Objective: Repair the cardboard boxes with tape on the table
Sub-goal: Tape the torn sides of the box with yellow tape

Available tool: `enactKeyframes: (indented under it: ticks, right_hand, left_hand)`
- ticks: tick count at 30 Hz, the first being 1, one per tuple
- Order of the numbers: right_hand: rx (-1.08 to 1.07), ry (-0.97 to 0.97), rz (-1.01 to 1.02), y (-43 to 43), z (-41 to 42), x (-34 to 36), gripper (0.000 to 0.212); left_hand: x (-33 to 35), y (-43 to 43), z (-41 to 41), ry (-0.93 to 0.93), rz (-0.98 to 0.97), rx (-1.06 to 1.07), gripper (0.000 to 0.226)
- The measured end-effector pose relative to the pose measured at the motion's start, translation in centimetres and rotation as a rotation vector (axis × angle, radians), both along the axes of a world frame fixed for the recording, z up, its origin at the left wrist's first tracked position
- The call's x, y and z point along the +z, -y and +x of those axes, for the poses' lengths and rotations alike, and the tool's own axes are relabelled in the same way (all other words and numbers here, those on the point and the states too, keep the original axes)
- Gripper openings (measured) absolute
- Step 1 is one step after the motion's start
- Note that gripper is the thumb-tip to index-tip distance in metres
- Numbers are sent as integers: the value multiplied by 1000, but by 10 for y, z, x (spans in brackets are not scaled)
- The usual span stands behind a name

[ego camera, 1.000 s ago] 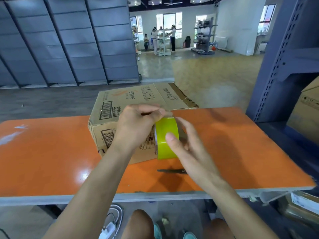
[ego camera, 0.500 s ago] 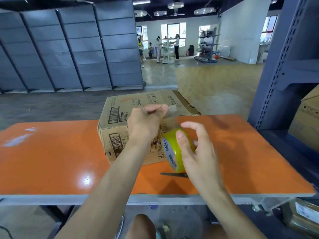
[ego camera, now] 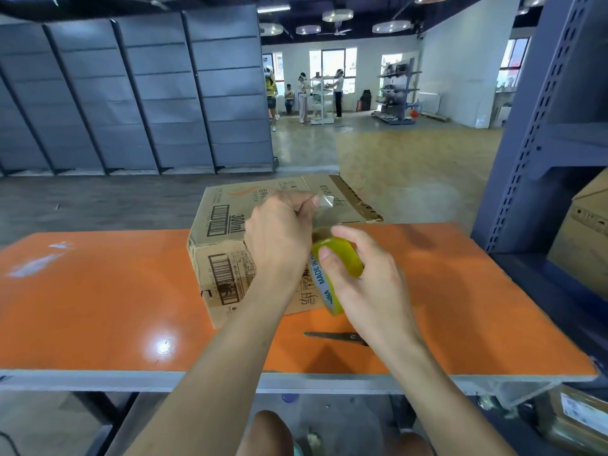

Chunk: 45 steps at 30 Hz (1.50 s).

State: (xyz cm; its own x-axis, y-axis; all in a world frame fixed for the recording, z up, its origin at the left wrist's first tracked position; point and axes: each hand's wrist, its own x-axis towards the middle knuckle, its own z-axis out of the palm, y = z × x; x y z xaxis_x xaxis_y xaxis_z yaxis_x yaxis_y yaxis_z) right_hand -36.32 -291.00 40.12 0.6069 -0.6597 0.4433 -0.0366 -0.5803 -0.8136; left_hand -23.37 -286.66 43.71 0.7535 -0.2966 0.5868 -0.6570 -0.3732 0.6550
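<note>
Tape roll (ego camera: 345, 261), yellow, sits mid-frame in the right hand (ego camera: 368, 287), fingers (ego camera: 353, 236) curled round it; the left hand (ego camera: 279, 238) pinches its free clear end above the cardboard box (ego camera: 223, 258) on the orange counter (ego camera: 98, 307). Scissors (ego camera: 335, 336) lie lower centre.

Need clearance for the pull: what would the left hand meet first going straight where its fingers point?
Probably the cardboard box, at its open flap; the left hand, pinching the tape end, points across it. Depth unclear.

Left hand (ego camera: 279, 238) pinches tape end (ego camera: 324, 203); right hand (ego camera: 368, 287) grips tape roll (ego camera: 343, 255).
</note>
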Motion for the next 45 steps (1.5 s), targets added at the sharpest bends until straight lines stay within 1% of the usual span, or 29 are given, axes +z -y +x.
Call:
enactKeyframes:
  ticks: [6,14,16,20,25,29,31,32,33,34,35,36,39,40,41,45]
  right_hand:
    - [-5,17,82,0,1,-5,33]
    - [-17,39,104,-1,5,-4,32]
    - [-19,39,104,-1,5,-4,32]
    - [-20,33,115,-1,5,-4,32]
    - [-18,24,120,-2,5,-6,34]
    - [-18,30,120,-2,5,-7,34]
    - [-19,30,122,-2,5,-7,34]
    - [-19,30,125,-3,5,-8,34]
    - [-18,32,128,-3,5,-8,33]
    - [-18,36,128,-3,5,-8,33]
    - [-17,39,124,-3,5,-9,33]
    - [-16,40,119,-3,4,-9,33]
    - [-13,48,118,-5,4,-11,34]
    - [-8,51,125,-5,4,-12,34]
    - [-3,56,134,-6,4,-13,34]
    - [16,72,146,-5,5,-16,39]
  left_hand:
    - [-7,4,5,99,33,61,14]
    - [-6,2,10,104,-13,28,15]
    - [-5,2,9,113,9,40,15]
    - [-6,2,10,127,124,70,17]
    - [-2,0,16,163,262,73,37]
    - [-3,4,22,140,301,65,41]
    - [1,4,21,112,363,73,41]
    - [6,3,20,83,410,89,52]
    - [12,1,19,51,449,96,74]
    - [17,0,20,36,455,78,89]
    - [19,-2,21,59,445,54,90]
    - [19,-2,22,102,426,23,79]
    - [12,-4,27,208,327,-46,27]
    - [10,-5,29,227,296,-64,12]
    - [8,-6,32,241,287,-89,8]
    - [5,-12,42,249,335,-279,14]
